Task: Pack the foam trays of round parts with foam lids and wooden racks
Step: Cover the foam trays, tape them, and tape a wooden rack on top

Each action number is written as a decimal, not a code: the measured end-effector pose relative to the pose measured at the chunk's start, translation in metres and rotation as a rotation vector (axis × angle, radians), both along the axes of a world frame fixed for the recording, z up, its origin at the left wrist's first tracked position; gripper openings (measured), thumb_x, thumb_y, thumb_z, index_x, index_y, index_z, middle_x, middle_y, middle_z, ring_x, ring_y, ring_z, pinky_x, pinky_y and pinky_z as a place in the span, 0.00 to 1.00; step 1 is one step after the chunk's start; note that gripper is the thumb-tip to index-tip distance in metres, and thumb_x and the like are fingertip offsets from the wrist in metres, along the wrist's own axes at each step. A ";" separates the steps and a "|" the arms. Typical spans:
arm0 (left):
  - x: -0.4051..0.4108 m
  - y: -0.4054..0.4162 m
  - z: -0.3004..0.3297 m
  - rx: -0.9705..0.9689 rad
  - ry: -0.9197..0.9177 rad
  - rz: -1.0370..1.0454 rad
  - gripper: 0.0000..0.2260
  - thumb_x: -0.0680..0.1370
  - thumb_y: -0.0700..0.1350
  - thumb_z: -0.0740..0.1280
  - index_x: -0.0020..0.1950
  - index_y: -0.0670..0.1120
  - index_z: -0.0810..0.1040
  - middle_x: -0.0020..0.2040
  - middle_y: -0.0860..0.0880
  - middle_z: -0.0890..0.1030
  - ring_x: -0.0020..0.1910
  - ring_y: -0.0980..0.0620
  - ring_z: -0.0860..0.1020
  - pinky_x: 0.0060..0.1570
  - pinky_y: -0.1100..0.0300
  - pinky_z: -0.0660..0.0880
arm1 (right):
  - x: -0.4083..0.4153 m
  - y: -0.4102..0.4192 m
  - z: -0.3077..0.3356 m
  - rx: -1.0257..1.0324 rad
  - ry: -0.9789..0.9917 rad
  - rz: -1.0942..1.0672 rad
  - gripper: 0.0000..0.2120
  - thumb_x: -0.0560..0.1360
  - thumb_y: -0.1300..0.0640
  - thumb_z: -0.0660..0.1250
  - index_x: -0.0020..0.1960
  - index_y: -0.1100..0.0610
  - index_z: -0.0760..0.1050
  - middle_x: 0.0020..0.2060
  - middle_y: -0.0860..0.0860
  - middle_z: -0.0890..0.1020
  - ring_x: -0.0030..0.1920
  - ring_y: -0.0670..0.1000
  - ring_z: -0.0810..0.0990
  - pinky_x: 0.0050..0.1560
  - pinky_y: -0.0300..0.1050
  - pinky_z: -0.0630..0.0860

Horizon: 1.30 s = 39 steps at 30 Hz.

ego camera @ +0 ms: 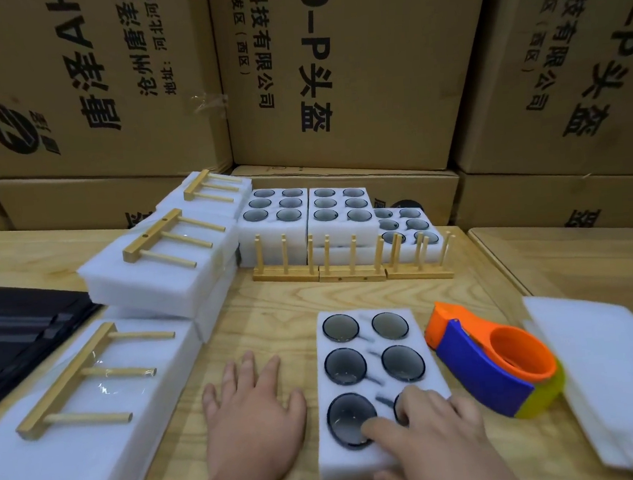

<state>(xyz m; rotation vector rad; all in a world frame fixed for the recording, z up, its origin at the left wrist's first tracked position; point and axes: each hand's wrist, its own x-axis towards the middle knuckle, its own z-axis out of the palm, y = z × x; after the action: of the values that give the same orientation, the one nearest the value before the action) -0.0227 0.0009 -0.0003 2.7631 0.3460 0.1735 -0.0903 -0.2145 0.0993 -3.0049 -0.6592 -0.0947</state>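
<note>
A white foam tray [368,345] with several dark round parts lies on the table in front of me. My right hand [432,431] rests on its near end, fingers over the near right part and thumb below the tray's edge. My left hand [252,411] lies flat on the table just left of the tray, fingers spread. At the left, a packed foam block [77,448] carries a wooden rack [68,380] taped on top. Two more packed blocks [158,275] with racks are stacked behind it.
An orange and blue tape dispenser [495,362] sits right of the tray. Foam lids [621,375] are piled at the far right. Further back stand three open trays of parts [339,215] and three upright wooden racks [351,263]. Cardboard boxes [331,68] wall the back. Dark bags [19,331] lie at left.
</note>
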 end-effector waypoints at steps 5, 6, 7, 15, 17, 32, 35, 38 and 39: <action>-0.001 0.000 -0.002 0.017 -0.002 0.006 0.32 0.77 0.68 0.49 0.81 0.62 0.54 0.84 0.54 0.49 0.83 0.50 0.45 0.78 0.43 0.42 | 0.017 -0.004 0.007 0.127 0.053 -0.059 0.35 0.68 0.22 0.47 0.69 0.37 0.64 0.57 0.39 0.68 0.63 0.43 0.66 0.57 0.43 0.65; -0.001 0.000 -0.002 0.019 0.001 0.006 0.32 0.77 0.68 0.49 0.81 0.62 0.54 0.84 0.54 0.49 0.83 0.50 0.45 0.78 0.43 0.42 | 0.022 -0.003 0.009 0.173 0.011 -0.071 0.36 0.68 0.22 0.44 0.69 0.37 0.64 0.58 0.37 0.68 0.63 0.42 0.66 0.58 0.42 0.65; -0.001 0.000 -0.002 0.019 0.004 0.007 0.32 0.77 0.68 0.49 0.81 0.62 0.54 0.84 0.54 0.49 0.83 0.50 0.45 0.78 0.43 0.41 | 0.026 0.000 0.008 0.190 -0.009 -0.076 0.36 0.69 0.23 0.42 0.71 0.37 0.64 0.61 0.36 0.68 0.65 0.42 0.65 0.61 0.42 0.64; -0.001 -0.001 -0.004 0.004 -0.002 0.015 0.33 0.76 0.69 0.47 0.81 0.63 0.53 0.84 0.56 0.48 0.82 0.51 0.43 0.78 0.43 0.40 | 0.069 0.027 -0.035 0.082 0.206 -0.073 0.40 0.78 0.27 0.40 0.83 0.46 0.39 0.81 0.47 0.34 0.79 0.47 0.28 0.76 0.58 0.27; 0.000 -0.001 -0.004 0.007 -0.001 0.018 0.33 0.76 0.69 0.47 0.81 0.63 0.53 0.84 0.55 0.48 0.83 0.50 0.44 0.79 0.43 0.41 | 0.080 0.026 -0.040 0.092 0.199 -0.088 0.40 0.77 0.27 0.39 0.83 0.46 0.40 0.81 0.47 0.34 0.79 0.47 0.28 0.76 0.60 0.27; -0.002 0.000 0.000 0.024 0.029 0.016 0.32 0.77 0.68 0.49 0.81 0.63 0.55 0.84 0.55 0.51 0.83 0.50 0.47 0.79 0.43 0.45 | 0.126 -0.005 -0.022 0.264 0.083 -0.142 0.26 0.81 0.38 0.57 0.76 0.46 0.66 0.74 0.48 0.70 0.75 0.52 0.65 0.75 0.53 0.63; -0.003 -0.001 0.003 0.030 0.035 0.012 0.31 0.77 0.68 0.50 0.81 0.63 0.56 0.84 0.55 0.52 0.82 0.50 0.48 0.79 0.43 0.46 | 0.112 -0.026 -0.011 0.354 0.014 -0.141 0.23 0.80 0.42 0.62 0.73 0.46 0.70 0.68 0.44 0.76 0.68 0.49 0.73 0.67 0.50 0.71; -0.005 -0.001 0.005 0.030 0.039 0.008 0.31 0.78 0.68 0.50 0.81 0.62 0.56 0.84 0.54 0.52 0.82 0.50 0.49 0.79 0.44 0.47 | 0.105 -0.059 0.001 0.455 -0.047 -0.207 0.20 0.78 0.42 0.63 0.69 0.45 0.73 0.59 0.41 0.79 0.62 0.46 0.76 0.62 0.48 0.74; -0.005 -0.002 0.006 0.025 0.040 0.007 0.31 0.78 0.68 0.50 0.81 0.62 0.56 0.84 0.54 0.52 0.82 0.50 0.49 0.79 0.44 0.46 | 0.105 -0.072 0.006 0.483 -0.069 -0.242 0.19 0.78 0.43 0.64 0.68 0.44 0.74 0.57 0.41 0.79 0.60 0.46 0.76 0.60 0.47 0.74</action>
<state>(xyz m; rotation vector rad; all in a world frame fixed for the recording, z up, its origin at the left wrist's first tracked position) -0.0278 -0.0008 0.0056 2.7932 0.3663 0.1252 0.0145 -0.2865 0.1050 -2.6016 -0.2265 -0.3199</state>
